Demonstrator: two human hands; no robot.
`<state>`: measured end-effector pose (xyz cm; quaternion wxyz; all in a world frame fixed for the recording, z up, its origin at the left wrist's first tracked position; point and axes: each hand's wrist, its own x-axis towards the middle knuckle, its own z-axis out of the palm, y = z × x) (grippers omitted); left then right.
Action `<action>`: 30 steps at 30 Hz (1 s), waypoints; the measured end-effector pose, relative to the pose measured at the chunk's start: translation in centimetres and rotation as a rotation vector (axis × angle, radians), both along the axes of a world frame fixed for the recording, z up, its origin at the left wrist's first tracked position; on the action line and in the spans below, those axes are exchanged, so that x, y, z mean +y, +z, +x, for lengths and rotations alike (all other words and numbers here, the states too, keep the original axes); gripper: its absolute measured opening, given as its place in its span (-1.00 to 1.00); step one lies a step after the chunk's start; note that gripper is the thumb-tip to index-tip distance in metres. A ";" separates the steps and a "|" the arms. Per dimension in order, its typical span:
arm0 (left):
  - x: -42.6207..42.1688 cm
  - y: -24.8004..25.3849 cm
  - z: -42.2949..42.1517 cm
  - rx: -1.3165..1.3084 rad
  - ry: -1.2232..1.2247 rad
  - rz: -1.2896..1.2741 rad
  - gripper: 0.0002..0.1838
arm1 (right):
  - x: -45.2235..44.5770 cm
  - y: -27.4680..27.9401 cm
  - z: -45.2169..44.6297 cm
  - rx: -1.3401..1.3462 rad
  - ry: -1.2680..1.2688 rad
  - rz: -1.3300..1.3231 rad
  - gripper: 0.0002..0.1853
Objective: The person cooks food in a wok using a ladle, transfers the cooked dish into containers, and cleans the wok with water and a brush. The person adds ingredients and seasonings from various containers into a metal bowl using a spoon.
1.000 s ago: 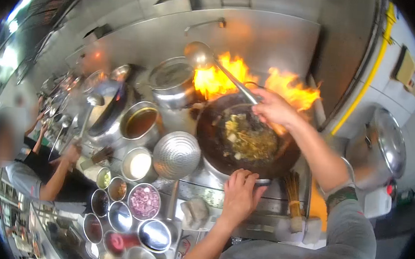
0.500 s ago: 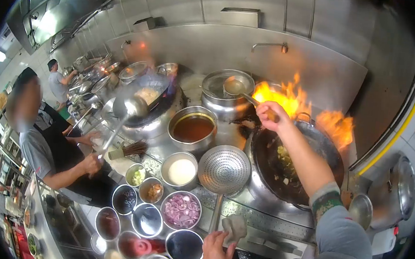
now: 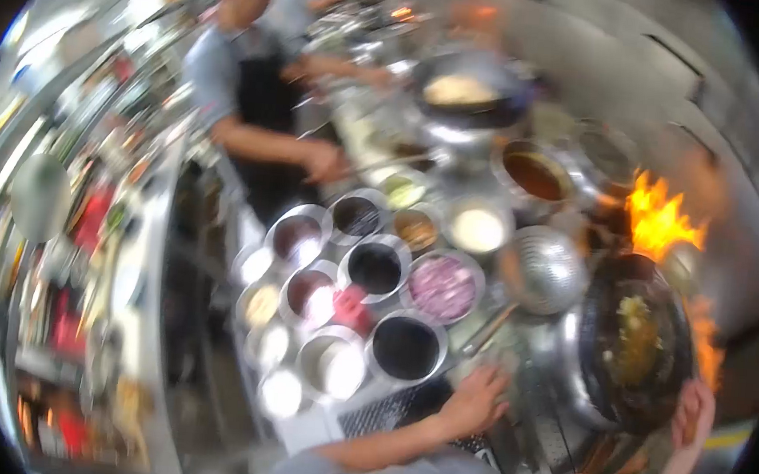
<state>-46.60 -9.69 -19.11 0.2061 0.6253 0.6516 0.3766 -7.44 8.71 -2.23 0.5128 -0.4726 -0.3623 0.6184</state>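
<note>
At the right edge of the wok (image 3: 596, 379), my right hand (image 3: 694, 413) is closed on the handle of a ladle (image 3: 682, 263), whose blurred bowl is beside the flames. Yellowish food (image 3: 635, 346) lies in the wok. My left hand (image 3: 474, 398) is low over the counter, just below the handle of the perforated strainer (image 3: 548, 270). Motion smears its fingers, and whether they hold anything is unclear. Left of the strainer stands a bowl of chopped purple onion (image 3: 442, 286), with a bowl of dark liquid (image 3: 405, 348) below it.
Flames (image 3: 658, 214) rise behind the wok. Pots of brown liquid (image 3: 534, 171) and white liquid (image 3: 478, 227) stand beyond the strainer. A co-worker (image 3: 261, 94) faces another wok (image 3: 462, 92), one hand on a long handle. Shelves (image 3: 81, 294) line the far left.
The view has swung left, showing more bowls and shelves. My left hand has left the wok's near rim for the counter. My right hand, with the ladle, has come down beside the wok.
</note>
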 end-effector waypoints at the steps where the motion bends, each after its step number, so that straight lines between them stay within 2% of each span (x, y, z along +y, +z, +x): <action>1: -0.5 -0.5 0.8 0.004 0.024 0.002 -0.38 | -1.2 -0.7 2.2 -0.061 -0.015 -0.022 -0.59; 2: -1.0 -0.7 1.5 -0.025 0.035 -0.005 -0.38 | -2.7 -1.3 4.1 -0.271 -0.023 -0.049 -0.50; 6: -2.7 0.8 4.6 -0.072 0.053 -0.013 -0.41 | -8.5 -4.5 9.9 -0.782 0.036 0.056 -0.55; 12: -5.9 1.3 8.7 -0.161 0.070 0.061 -0.41 | -20.4 -8.5 16.9 -1.529 0.060 0.547 -0.61; 16: -7.6 -0.1 10.5 -0.184 0.055 0.050 -0.41 | -26.4 -11.2 18.6 -1.662 -0.054 0.266 -0.56; 22: -6.0 -0.5 12.3 -0.154 -0.004 0.114 -0.43 | -32.2 -14.9 21.6 -1.744 -0.116 -0.021 -0.47; 30: -1.9 1.9 13.0 -0.115 -0.171 0.153 -0.44 | -37.6 -18.5 29.1 -1.790 -0.128 -0.286 -0.36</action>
